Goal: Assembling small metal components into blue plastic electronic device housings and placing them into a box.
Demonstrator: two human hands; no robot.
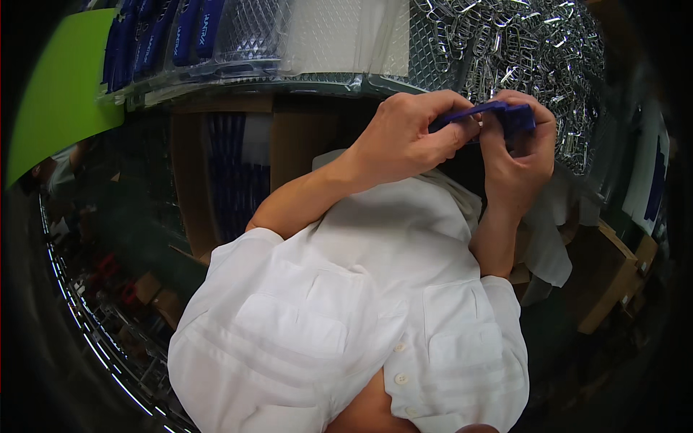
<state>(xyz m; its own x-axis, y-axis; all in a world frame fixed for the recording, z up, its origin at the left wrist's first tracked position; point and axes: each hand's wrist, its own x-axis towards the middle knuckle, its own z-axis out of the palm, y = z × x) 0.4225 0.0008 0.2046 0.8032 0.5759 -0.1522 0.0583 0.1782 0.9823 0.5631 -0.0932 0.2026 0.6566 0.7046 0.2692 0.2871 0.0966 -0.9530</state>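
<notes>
Blue strap, held up in front of the white shirt, right between both hands! Had one stretch pinched in the left hand, thumb and fingers closed on the band; had the thicker, bunched end gripped in the right hand, fingers curled in tight as well. Caught a tiny bright glint by the fingertips, too small to name; could not tell fitted metal from bare strap there. Judged it midway: taken in hand, yes; laid aside, not yet; with the fiddly fingertip work seemingly left to finish.

Looked lower left, past the forearm, and found a cardboard box beside a row of stored straps, dark blue and close-packed. Then out beyond the right hand: spotted a great heap of metal clips, plenty left by the look of it! Further left, picked out pale pieces, kind unclear, then a clear plastic tray with printed straps, perhaps done, but could not be sure. Finished on a bright green panel, far left.
</notes>
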